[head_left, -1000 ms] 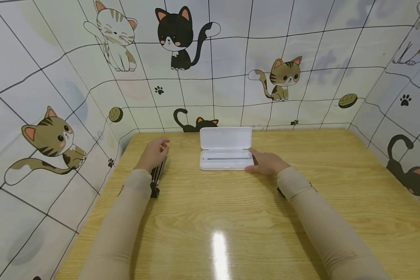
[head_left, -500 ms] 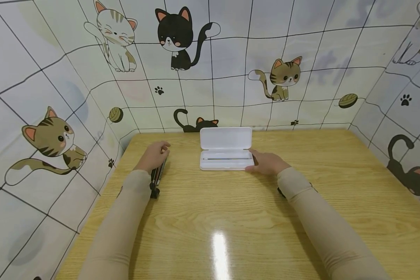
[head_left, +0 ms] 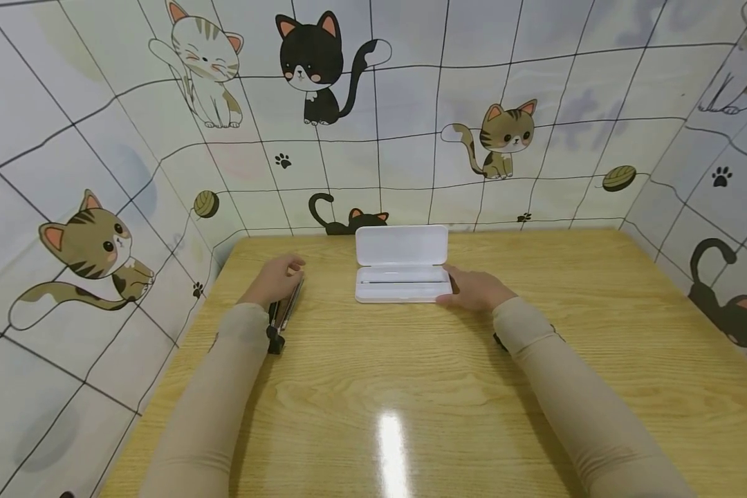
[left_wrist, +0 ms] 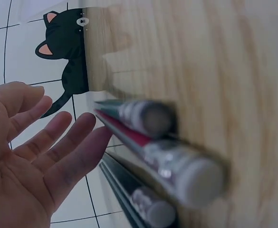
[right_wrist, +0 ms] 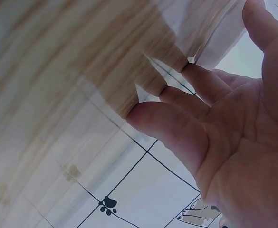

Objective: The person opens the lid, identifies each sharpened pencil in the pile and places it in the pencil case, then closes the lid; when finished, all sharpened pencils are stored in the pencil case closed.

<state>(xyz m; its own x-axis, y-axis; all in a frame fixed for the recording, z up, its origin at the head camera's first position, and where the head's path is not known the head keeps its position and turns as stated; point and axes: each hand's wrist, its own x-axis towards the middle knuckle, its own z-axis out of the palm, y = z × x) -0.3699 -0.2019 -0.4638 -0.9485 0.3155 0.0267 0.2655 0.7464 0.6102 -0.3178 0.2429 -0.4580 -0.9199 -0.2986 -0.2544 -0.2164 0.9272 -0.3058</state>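
Note:
A white pencil case [head_left: 403, 294] stands with its lid up near the table's back edge, and one thin dark pencil [head_left: 404, 282] lies lengthwise in it. My right hand [head_left: 476, 289] grips the case's right end, thumb at the front corner and forefinger behind. In the right wrist view, the other fingertips [right_wrist: 138, 111] rest on the tabletop. To the left, my left hand [head_left: 275, 278] is over several pencils. The left wrist view shows loosely bent fingers [left_wrist: 77, 166] touching a red pencil [left_wrist: 196, 183] beside a green pencil [left_wrist: 153, 118] and a dark pencil [left_wrist: 153, 209], eraser ends towards the camera.
The wooden table [head_left: 373, 373] ends at a cat-patterned wall sheet [head_left: 404, 159], which also wraps the left and right sides. A black wrist camera [head_left: 275, 341] shows at the left cuff, and another wrist camera [head_left: 500, 342] pokes out under the right cuff.
My left hand has shifted slightly right and towards me. One pencil beneath it has slid right, a little apart from the others. My right hand and the case have stayed put.

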